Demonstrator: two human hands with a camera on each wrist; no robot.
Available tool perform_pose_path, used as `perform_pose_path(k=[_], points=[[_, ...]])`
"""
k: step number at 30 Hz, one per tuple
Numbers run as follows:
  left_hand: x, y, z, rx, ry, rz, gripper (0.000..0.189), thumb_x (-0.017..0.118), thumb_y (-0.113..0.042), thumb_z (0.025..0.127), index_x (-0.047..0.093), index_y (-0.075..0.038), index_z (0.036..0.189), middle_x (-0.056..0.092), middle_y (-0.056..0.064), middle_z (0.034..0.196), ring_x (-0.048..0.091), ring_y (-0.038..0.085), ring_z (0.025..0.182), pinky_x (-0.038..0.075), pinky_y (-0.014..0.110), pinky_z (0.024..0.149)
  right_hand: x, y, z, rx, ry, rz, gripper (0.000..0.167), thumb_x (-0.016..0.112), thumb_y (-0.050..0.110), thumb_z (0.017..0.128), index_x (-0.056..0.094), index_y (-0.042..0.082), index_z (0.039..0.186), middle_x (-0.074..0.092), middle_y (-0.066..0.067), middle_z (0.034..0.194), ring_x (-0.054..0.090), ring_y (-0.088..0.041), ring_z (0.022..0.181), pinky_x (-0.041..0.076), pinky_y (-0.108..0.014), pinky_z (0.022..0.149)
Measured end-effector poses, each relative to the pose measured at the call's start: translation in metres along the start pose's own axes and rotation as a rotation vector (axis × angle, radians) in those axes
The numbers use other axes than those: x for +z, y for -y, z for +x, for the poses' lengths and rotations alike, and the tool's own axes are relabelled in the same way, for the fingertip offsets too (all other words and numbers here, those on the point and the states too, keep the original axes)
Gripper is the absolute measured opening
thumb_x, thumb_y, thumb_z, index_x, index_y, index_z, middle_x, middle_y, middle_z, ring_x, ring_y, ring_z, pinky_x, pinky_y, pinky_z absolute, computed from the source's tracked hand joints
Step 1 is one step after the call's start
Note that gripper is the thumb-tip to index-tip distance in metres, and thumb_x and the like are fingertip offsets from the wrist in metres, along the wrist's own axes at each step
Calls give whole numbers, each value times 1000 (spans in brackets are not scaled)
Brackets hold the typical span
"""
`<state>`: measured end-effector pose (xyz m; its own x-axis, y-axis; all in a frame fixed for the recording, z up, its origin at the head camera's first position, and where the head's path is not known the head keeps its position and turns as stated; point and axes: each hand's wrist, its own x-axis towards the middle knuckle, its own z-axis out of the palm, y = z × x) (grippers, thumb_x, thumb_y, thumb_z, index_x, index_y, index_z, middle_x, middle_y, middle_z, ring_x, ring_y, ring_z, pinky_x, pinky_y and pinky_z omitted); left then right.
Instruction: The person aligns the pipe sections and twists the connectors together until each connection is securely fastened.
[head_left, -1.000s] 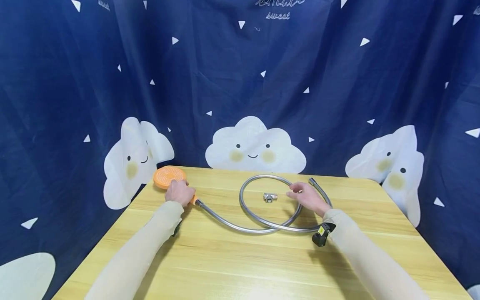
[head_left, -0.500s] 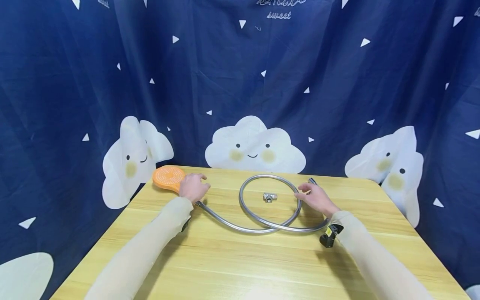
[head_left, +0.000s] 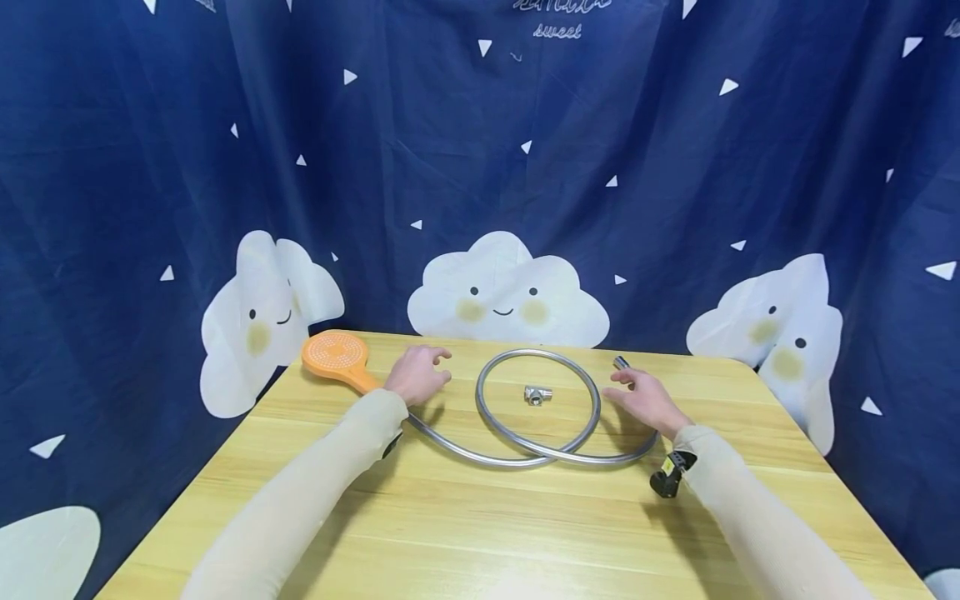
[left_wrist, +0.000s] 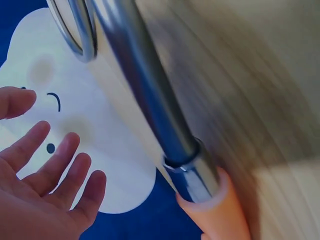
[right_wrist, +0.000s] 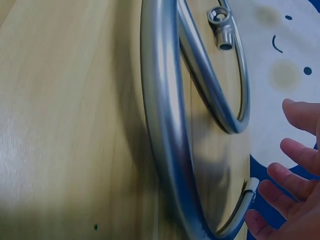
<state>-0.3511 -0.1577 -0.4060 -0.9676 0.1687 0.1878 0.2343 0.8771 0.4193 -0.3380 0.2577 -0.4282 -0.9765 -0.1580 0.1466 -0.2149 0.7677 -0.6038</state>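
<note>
Hose (head_left: pixel 551 455), grey metal, lies mid-tabletop (head_left: pixel 480 525) in one loop, crossing itself on the near side; right part curves to its free end (head_left: pixel 620 362), far right. Other end runs left to the orange shower head (head_left: pixel 335 352), which lies nozzles up at the far left corner, handle pointing near-right; chrome collar (left_wrist: pixel 195 180) at the join. Small T-shaped metal fitting (head_left: pixel 536 395) sits inside the loop, apart from the hose. L hand (head_left: pixel 417 375) hangs b/w shower head & loop, nearest the handle join, fingers apart. R hand (head_left: pixel 648 402) hovers by loop's right edge, close to free end, fingers apart too. Arms in pale sleeves (head_left: pixel 300 508); far side: dk blue curtain (head_left: pixel 450 150) w/ white clouds (head_left: pixel 510 292) & triangles.
</note>
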Motion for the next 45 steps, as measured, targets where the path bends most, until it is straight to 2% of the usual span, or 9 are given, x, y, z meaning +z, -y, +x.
perform_pose_path(k=[7,13,19,25,32,39,42,45], points=[[9,-17,7,43,31,-56,43,69,-24,89,66,-17,132,68,11,125,57,29,123,46,46,104,-3,-7,-2,-19,-23,-13,49,66,27,97,59,-8,130,58,-31,134,51,-50,125,43,-58,105],[20,-31,11,87,89,-82,43,71,-26,90,66,-18,132,67,9,125,55,29,125,46,46,104,-6,-13,-3,-34,-42,-14,48,66,25,96,59,-9,129,58,-33,133,52,-52,125,42,-59,106],[25,-45,14,142,126,-93,44,72,-26,88,66,-18,131,67,12,126,53,30,127,46,46,104,-9,-18,-5,-28,-38,-7,51,66,25,97,56,-11,132,57,-33,134,52,-51,125,41,-59,106],[33,-56,20,197,147,-70,48,73,-25,88,64,-13,134,67,11,121,55,29,123,45,45,105,-11,-23,-6,-20,-29,-22,52,67,24,97,55,-11,134,56,-34,135,50,-52,126,41,-60,106],[39,-64,23,183,186,-90,50,72,-25,90,61,-15,138,65,14,130,53,31,128,44,47,107,-12,-35,-6,14,-15,-51,55,66,25,97,51,-8,139,49,-35,141,43,-53,132,39,-64,106],[39,-66,22,174,194,-80,50,72,-25,90,61,-16,138,65,11,128,52,30,127,44,47,106,-15,-49,-11,43,-7,-195,55,70,13,85,55,-5,135,55,-35,131,55,-49,114,48,-61,87],[41,-65,23,169,195,-63,50,72,-27,90,62,-18,138,66,9,127,52,28,126,45,46,105,-17,-53,-14,59,22,-224,57,67,9,82,55,-4,135,59,-33,126,58,-49,111,49,-61,83],[44,-63,24,169,196,-53,49,72,-28,90,62,-20,137,66,7,125,53,27,125,47,44,103,-18,-55,-16,65,50,-233,52,66,9,83,56,-4,133,65,-29,120,59,-50,113,48,-64,83]])
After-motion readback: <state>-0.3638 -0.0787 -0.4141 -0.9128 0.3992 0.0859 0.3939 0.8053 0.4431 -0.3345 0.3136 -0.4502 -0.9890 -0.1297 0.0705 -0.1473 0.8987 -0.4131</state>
